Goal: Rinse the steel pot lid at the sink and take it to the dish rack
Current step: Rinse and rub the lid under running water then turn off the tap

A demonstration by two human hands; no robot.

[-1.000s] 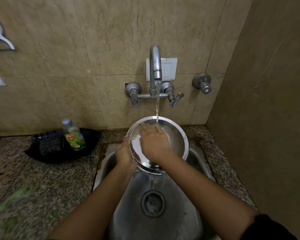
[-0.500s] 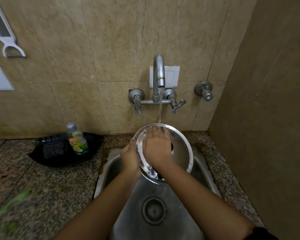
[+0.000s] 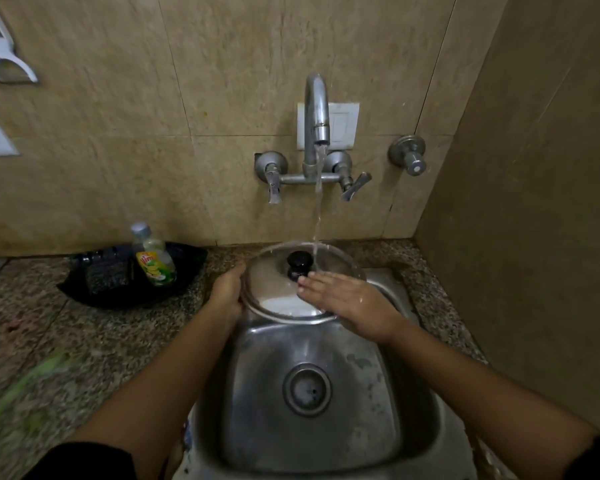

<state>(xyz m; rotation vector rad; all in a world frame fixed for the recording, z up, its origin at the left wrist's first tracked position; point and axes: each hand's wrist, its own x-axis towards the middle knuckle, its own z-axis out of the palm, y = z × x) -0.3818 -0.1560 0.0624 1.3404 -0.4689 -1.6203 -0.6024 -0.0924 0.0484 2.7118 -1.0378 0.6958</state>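
The steel pot lid (image 3: 284, 292) is held over the far end of the sink (image 3: 312, 393), knob side up under the running water — its left rim is gripped by the left hand (image 3: 227, 292), while the right hand (image 3: 347, 306), fingers straight and pressed together, is laid flat on its right part.

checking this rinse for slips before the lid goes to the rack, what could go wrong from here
1. Only the left hand grips the wet steel lid by its rim; the right hand lies flat on it, so it may slip into the sink.
2. The stream strikes near the black knob and may splash the counter.
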